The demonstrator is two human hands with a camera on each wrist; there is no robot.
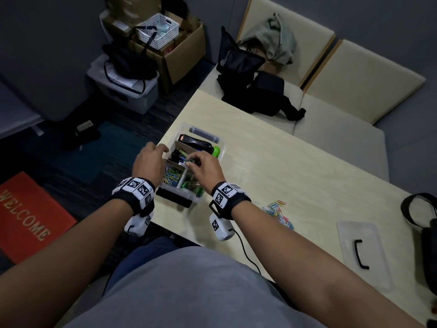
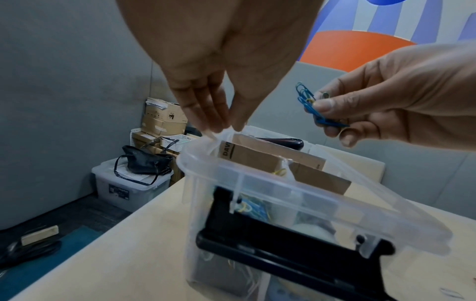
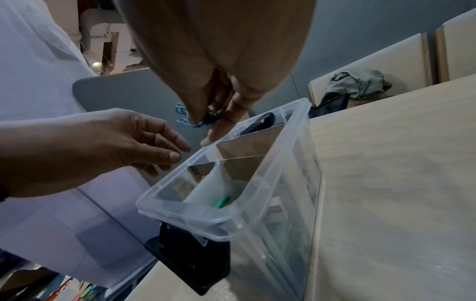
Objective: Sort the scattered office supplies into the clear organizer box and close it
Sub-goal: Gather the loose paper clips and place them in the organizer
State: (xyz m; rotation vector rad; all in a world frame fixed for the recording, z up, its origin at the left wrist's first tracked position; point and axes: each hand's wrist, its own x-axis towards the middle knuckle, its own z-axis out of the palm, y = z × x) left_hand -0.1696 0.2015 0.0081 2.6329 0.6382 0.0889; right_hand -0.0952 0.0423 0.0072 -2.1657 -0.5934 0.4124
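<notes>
The clear organizer box point(image 1: 183, 126) stands open near the table's left edge, split by cardboard dividers. It holds a black stapler point(image 1: 196, 141), a green item point(image 1: 216, 151) and coloured paper clips point(image 1: 171, 178). My right hand point(image 1: 189, 162) hovers over the box and pinches a small bunch of blue paper clips point(image 2: 307, 101), which also show under the fingers in the right wrist view point(image 3: 198, 121). My left hand point(image 1: 163, 149) is at the box's left rim point(image 2: 195, 151) with relaxed fingers and holds nothing. A loose pile of clips point(image 1: 280, 214) lies on the table to the right. The clear lid point(image 1: 361, 252) with its black handle lies farther right.
A black bag point(image 1: 421, 223) sits at the table's right edge. Dark bags and clothing point(image 1: 260, 95) lie on the bench beyond the table. Storage bins and cardboard boxes point(image 1: 132, 86) stand on the floor to the left, near a red mat point(image 1: 28, 218).
</notes>
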